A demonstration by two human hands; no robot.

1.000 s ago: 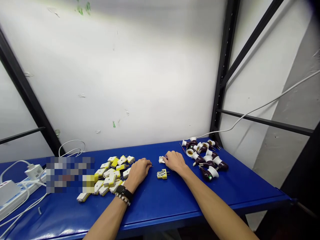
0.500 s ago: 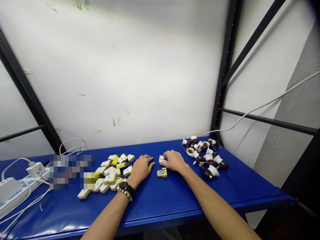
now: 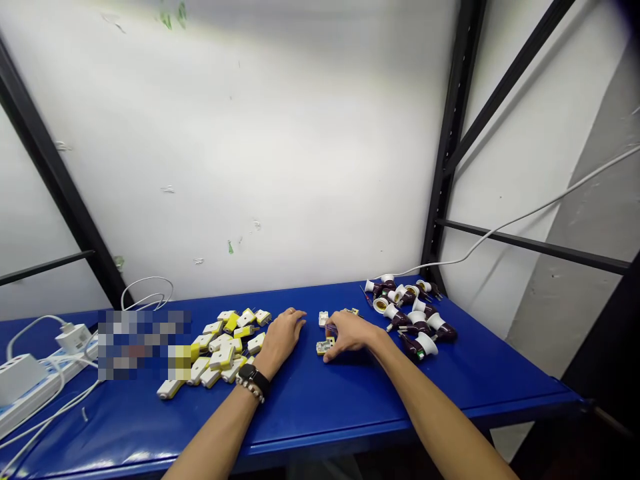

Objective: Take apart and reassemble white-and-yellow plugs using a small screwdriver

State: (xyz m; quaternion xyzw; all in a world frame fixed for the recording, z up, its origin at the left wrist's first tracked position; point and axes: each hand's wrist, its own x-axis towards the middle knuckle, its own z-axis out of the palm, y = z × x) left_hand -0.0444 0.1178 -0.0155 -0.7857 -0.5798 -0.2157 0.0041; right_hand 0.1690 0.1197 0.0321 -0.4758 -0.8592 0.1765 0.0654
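Note:
My left hand (image 3: 286, 333) lies flat on the blue table with its fingers stretched out, beside a pile of white-and-yellow plug adapters (image 3: 223, 357). My right hand (image 3: 353, 331) reaches down over an opened yellow plug adapter (image 3: 324, 347) whose inner parts show, its thumb at the near edge and its fingers at the far side. Just beyond the fingertips lies a small white cover piece (image 3: 323, 319). Part of another yellow piece (image 3: 353, 311) peeks out behind my right hand; the rest is hidden.
Several dark-and-white lamp holders (image 3: 410, 313) are heaped at the right, with a thin screwdriver (image 3: 367, 296) by them. White power strips with cables (image 3: 45, 373) stand at the far left, next to a blurred patch. A white wall rises behind the blue table (image 3: 310, 413).
My right hand has let go of the white piece and moved nearer, onto the opened yellow adapter. A yellow piece now shows behind it. My left hand stays on the table.

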